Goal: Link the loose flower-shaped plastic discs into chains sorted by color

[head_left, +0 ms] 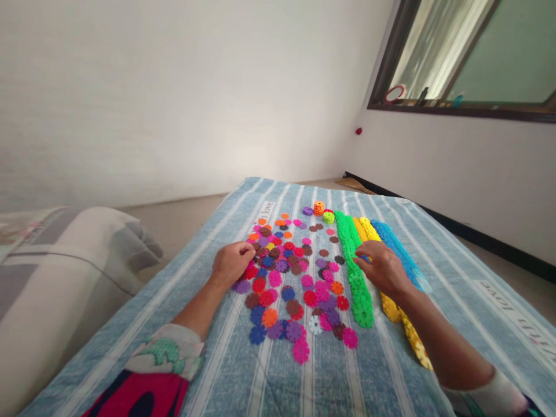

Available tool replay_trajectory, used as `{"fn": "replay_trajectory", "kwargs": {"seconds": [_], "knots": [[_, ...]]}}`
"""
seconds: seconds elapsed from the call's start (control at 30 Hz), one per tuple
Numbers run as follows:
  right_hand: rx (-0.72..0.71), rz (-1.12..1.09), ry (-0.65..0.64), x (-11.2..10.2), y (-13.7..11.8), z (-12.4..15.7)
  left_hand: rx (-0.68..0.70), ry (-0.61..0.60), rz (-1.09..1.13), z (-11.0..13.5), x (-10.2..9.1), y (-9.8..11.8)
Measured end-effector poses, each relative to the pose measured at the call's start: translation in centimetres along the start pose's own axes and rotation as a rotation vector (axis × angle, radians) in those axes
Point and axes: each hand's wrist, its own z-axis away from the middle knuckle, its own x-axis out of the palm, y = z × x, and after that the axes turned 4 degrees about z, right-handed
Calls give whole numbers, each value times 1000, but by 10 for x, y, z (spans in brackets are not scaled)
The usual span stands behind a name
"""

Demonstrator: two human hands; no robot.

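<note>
Loose notched plastic discs [282, 266] in pink, red, purple, brown, orange and blue lie scattered over the striped cloth [234, 359]. At the left edge of this scatter is my left hand [233, 263], fingers closed together at the discs; whatever they pinch is hidden. My right hand [384, 269] hovers over the rows on the right, thumb and fingers closed on a small dark blue disc [365, 258], partly covered by the fingers. Below it run long overlapping rows of green discs [354, 266], yellow discs [391, 308] and lighter blue discs [402, 252].
Behind the scatter stand a short orange stack [318, 208], a purple stack [308, 211] and a lime stack [328, 217]. A grey-and-white fabric-covered seat or bed [65, 278] is at the left. White walls [195, 104] and a dark-framed window [460, 110] lie beyond.
</note>
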Motion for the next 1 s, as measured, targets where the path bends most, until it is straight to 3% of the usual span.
{"fn": "replay_trajectory", "kwargs": {"seconds": [0.1, 0.23, 0.33, 0.47, 0.67, 1.0], "knots": [[-130, -91, -11, 0, -48, 7, 5, -9, 13, 1, 1, 1], [-422, -271, -121, 2, -113, 22, 21, -20, 18, 2, 1, 0], [-500, -236, -257, 7, -138, 31, 21, -14, 25, 2, 2, -1], [-447, -151, -344, 15, -133, 37, 13, -6, 22, 1, 3, -1], [-384, -116, -313, 15, -114, 35, 2, 6, 2, 1, 3, 0], [-415, -159, -328, 25, -151, 37, 8, 2, 11, 1, 4, -2]]}}
